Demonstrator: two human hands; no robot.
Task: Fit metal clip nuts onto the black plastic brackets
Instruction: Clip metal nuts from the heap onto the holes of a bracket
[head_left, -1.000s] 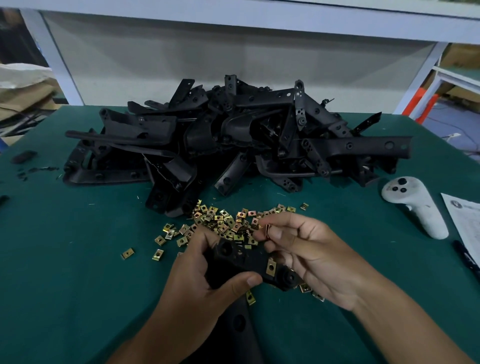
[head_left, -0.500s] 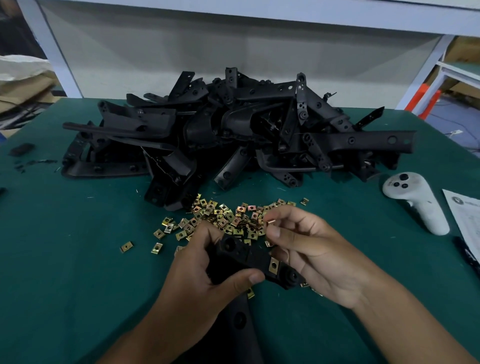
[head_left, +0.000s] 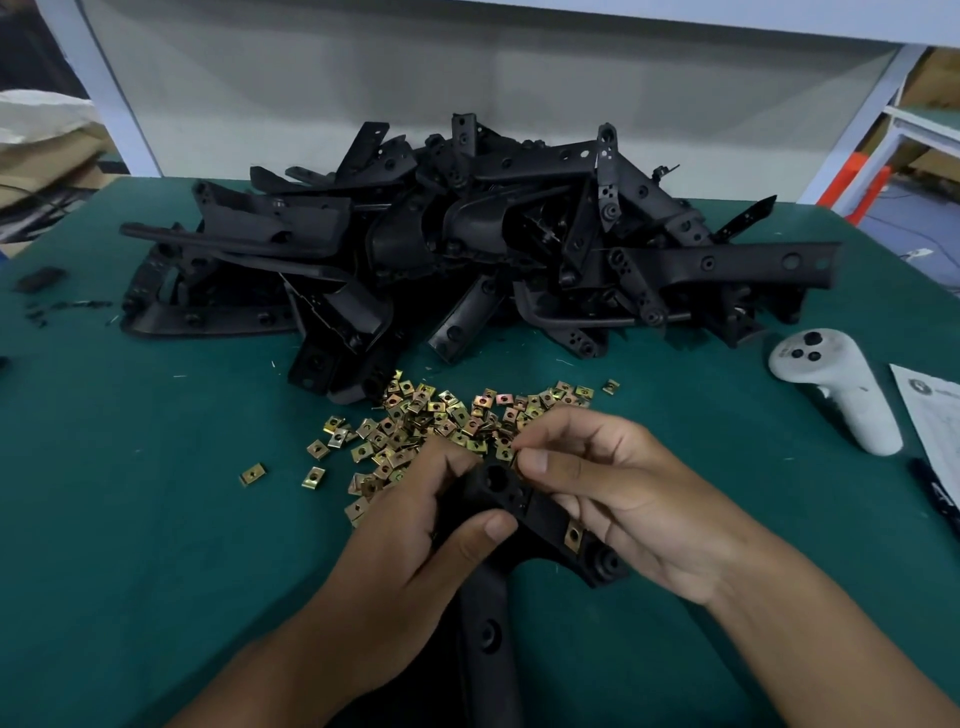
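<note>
Crowding bracket pile (head_left: 467, 249), white controller (head_left: 836, 387)

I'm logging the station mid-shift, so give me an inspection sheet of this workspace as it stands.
Surface: green mat, a few black scraps at far left.
Job's things: pile of black brackets at the back; loose clip nuts scattered in front of it; held bracket already carries one fitted clip nut.
Clutter: white controller, printed sheet and a dark pen-like item at right.
Hands: left hand grips the held bracket; right hand pinches a clip nut at the bracket's top end.
Cables: nothing seen on the mat.
Surroundings: white frame posts, grey back panel.
</note>
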